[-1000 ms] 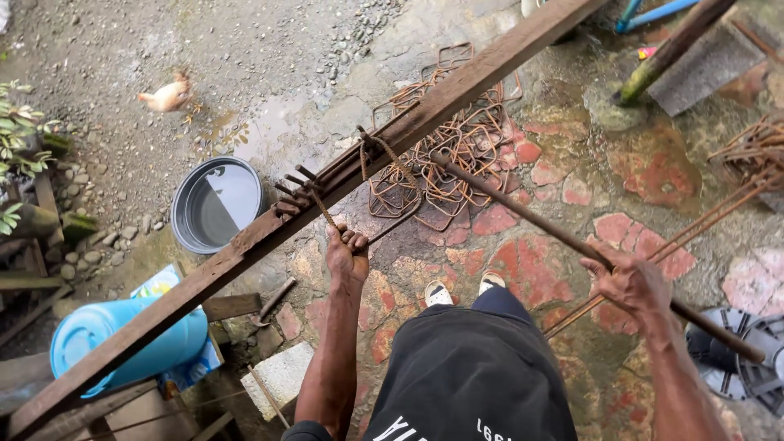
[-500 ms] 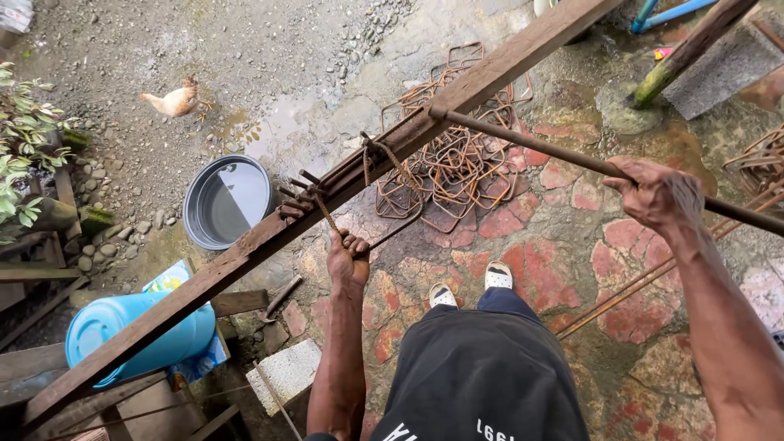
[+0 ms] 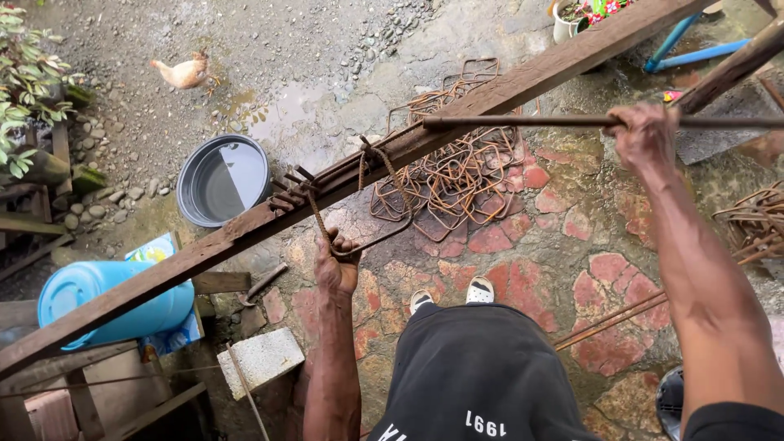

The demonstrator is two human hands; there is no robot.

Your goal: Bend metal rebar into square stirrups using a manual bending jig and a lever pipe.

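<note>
- We see a rusty brown rod point(image 3: 523, 121).
- We see a brown, worn beam point(image 3: 204, 249).
- The bent wire loops point(image 3: 457, 175) are rusty orange.
- The floor point(image 3: 563, 245) has red and grey patches.
- The barrel point(image 3: 106, 302) is bright blue.
- The basin point(image 3: 222, 180) is dark grey.
- The hen point(image 3: 184, 73) is tan.
- Our shorts point(image 3: 482, 376) are black.

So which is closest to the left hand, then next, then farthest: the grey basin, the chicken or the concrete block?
1. Concrete block, just below and left of the left hand.
2. Grey basin, up and to the left.
3. Chicken, far off at top left.
</note>
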